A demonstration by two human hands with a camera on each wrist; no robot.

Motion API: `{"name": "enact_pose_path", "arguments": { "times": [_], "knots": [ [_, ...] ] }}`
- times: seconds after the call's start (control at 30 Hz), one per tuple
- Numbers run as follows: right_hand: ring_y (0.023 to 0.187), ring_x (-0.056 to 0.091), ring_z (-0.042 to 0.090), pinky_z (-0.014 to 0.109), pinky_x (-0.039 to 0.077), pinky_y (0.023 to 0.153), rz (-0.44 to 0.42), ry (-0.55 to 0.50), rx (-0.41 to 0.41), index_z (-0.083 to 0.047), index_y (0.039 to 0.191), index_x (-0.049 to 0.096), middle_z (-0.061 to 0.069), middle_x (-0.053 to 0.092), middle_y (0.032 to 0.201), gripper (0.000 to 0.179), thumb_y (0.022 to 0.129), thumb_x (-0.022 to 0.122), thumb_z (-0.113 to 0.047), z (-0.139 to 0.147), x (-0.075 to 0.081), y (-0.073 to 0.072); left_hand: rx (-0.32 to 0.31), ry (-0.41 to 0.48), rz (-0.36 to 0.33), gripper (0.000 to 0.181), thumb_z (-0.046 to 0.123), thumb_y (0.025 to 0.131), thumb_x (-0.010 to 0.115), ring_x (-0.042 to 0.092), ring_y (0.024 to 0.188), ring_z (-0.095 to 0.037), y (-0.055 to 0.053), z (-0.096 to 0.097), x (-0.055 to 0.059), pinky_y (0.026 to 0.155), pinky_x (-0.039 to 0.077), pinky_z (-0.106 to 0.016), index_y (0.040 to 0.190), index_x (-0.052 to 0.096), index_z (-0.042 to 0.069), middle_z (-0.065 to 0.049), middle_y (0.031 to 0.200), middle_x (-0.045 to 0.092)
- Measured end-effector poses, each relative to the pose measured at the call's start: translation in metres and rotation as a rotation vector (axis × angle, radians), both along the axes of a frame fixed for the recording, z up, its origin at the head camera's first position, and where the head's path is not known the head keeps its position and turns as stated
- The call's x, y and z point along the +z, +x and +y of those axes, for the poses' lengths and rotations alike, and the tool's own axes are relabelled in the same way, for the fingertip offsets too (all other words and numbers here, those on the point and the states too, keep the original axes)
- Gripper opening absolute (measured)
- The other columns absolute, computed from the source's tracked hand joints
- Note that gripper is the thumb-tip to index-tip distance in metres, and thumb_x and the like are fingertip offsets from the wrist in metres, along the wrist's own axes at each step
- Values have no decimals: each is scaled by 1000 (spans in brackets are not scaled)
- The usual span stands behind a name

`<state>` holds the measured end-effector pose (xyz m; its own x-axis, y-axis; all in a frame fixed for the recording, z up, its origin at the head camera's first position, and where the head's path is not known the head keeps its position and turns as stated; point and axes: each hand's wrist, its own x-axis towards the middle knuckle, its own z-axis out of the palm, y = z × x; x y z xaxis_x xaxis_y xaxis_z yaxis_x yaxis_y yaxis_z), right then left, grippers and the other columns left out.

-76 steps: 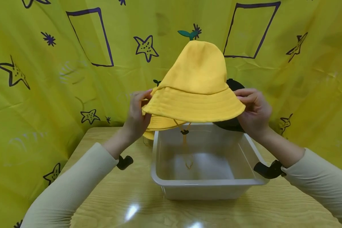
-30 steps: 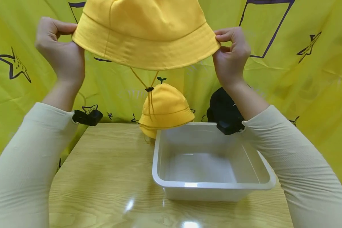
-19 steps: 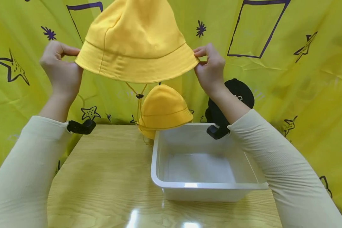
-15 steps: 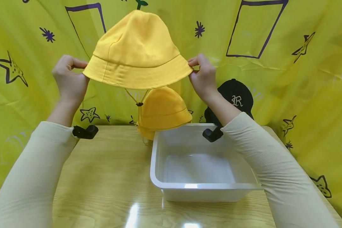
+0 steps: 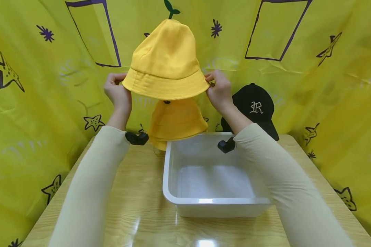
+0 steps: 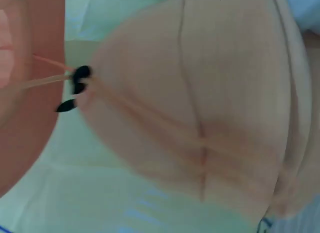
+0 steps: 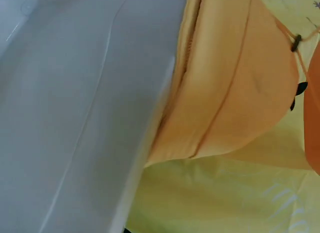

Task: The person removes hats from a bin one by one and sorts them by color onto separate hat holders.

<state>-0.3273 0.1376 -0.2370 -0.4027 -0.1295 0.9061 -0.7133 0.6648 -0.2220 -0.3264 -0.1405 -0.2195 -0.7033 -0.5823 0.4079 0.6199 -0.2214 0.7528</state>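
Observation:
Held up in the air is a yellow bucket hat [image 5: 167, 61] with a green sprout on its crown. My left hand [image 5: 121, 94] pinches the left end of its brim, and my right hand [image 5: 219, 89] pinches the right end. Below it, a second yellow bucket hat [image 5: 179, 120] sits at the back left corner of a white plastic bin [image 5: 222, 202]; the held hat overlaps its top in the head view. The right wrist view shows this second hat [image 7: 225, 83] beside the bin wall. A dark toggle [image 6: 81, 78] on the held hat's chin cord hangs in the left wrist view.
A black baseball cap [image 5: 256, 103] with a pale letter stands behind the bin's right side, partly covered by my right forearm. The bin stands on a wooden table [image 5: 136, 192]. A yellow curtain [image 5: 65, 103] with drawn stars encloses the table's back and sides.
The hat was lifted high and left, then came down and back toward the middle. Over the last half second my left hand moved right, drawing closer to my right hand.

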Motion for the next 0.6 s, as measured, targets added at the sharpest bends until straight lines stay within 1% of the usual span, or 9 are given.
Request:
{"name": "enact_pose_path", "arguments": {
  "times": [0.07, 0.13, 0.17, 0.2, 0.27, 0.33, 0.4, 0.47, 0.6],
  "knots": [
    [92, 64, 36, 42, 55, 72, -22, -8, 8, 9, 84, 55, 24, 66, 94, 3, 85, 58, 8, 0, -6, -4, -59, 104, 23, 31, -20, 79, 56, 54, 72, -15, -6, 9, -6, 73, 52, -30, 60, 62, 4, -4, 66, 53],
    [92, 64, 36, 42, 54, 74, -72, -41, 4, 9, 83, 55, 23, 66, 94, 3, 83, 57, 10, 0, -13, -6, -86, 137, 16, 31, -21, 80, 55, 54, 73, -16, -11, 14, -14, 74, 53, -31, 60, 61, 3, -5, 67, 53],
    [93, 64, 36, 43, 54, 74, -104, -57, 1, 8, 83, 55, 23, 66, 95, 4, 82, 57, 11, 1, -16, -6, -90, 134, 3, 32, -20, 81, 55, 54, 73, -17, -12, 16, -17, 74, 53, -31, 60, 61, 3, -5, 67, 53],
    [94, 63, 36, 43, 53, 75, -141, -69, -7, 9, 84, 55, 23, 66, 95, 4, 82, 57, 12, 1, -19, -7, -81, 114, -17, 32, -20, 80, 55, 54, 73, -16, -14, 16, -22, 74, 53, -31, 60, 61, 4, -5, 67, 54],
    [95, 63, 36, 42, 52, 78, -210, -84, -23, 8, 84, 56, 23, 67, 97, 5, 81, 58, 12, 2, -24, -7, -48, 32, -69, 35, -21, 78, 57, 54, 73, -14, -15, 17, -29, 74, 53, -29, 59, 61, 8, -3, 67, 54],
    [96, 62, 36, 42, 51, 81, -266, -74, -32, 8, 85, 56, 22, 66, 98, 6, 81, 58, 12, 3, -28, -8, -36, -24, -108, 36, -20, 78, 56, 53, 72, -14, -16, 16, -36, 73, 53, -28, 59, 60, 10, -1, 67, 53],
    [97, 62, 36, 42, 51, 84, -309, -43, -39, 9, 86, 57, 22, 66, 100, 7, 81, 58, 12, 4, -29, -8, -18, -90, -159, 37, -19, 79, 55, 52, 70, -13, -16, 13, -43, 72, 51, -27, 59, 58, 13, 0, 68, 53],
    [98, 62, 36, 42, 50, 85, -352, -12, -44, 8, 87, 56, 22, 65, 101, 6, 82, 58, 11, 6, -30, -8, -25, -141, -204, 36, -18, 80, 54, 52, 72, -13, -16, 9, -51, 71, 51, -27, 61, 57, 13, 0, 70, 53],
    [100, 61, 35, 42, 50, 86, -473, 64, -43, 6, 88, 55, 22, 64, 104, 8, 83, 58, 11, 12, -34, -7, -11, -338, -304, 26, -13, 82, 57, 53, 82, -15, -13, 2, -71, 70, 49, -25, 71, 58, 11, 3, 77, 53]
  ]
}}
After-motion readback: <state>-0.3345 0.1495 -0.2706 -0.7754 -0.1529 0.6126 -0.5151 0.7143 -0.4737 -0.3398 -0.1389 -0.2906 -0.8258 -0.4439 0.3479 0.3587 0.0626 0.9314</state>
